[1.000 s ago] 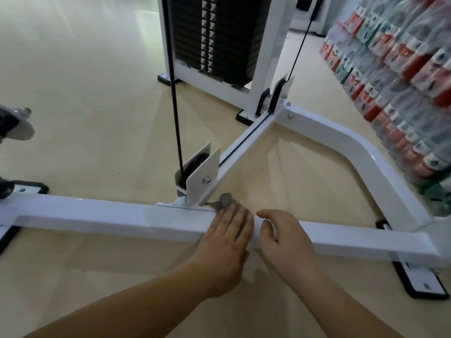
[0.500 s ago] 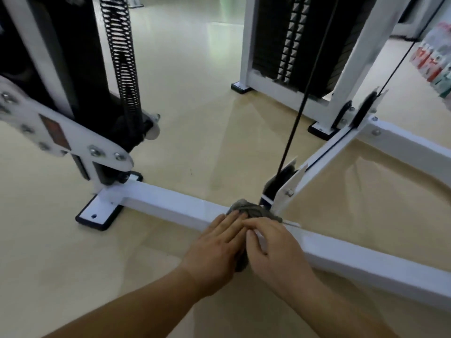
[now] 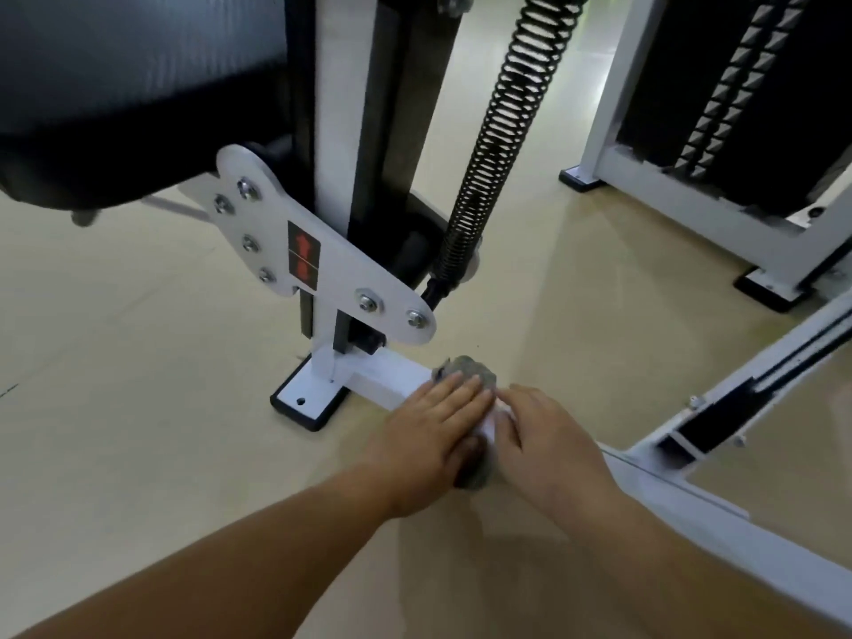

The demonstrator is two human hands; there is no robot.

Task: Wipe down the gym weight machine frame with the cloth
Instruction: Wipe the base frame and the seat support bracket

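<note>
- Cloth (image 3: 470,371): soft, light, bunches; pin under flat palm.
- Left hand (image 3: 433,435) flat, fingers straight, pressing cloth onto frame bar (image 3: 387,375).
- Right hand (image 3: 548,440) loose alongside, gripping nothing.

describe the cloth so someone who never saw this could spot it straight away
Find the black coil spring slanting down the middle of the view, then drop to the white floor bar below it. The cloth lies over that bar under the flat left hand; it is the only grey, crumpled thing among smooth white steel.
</note>
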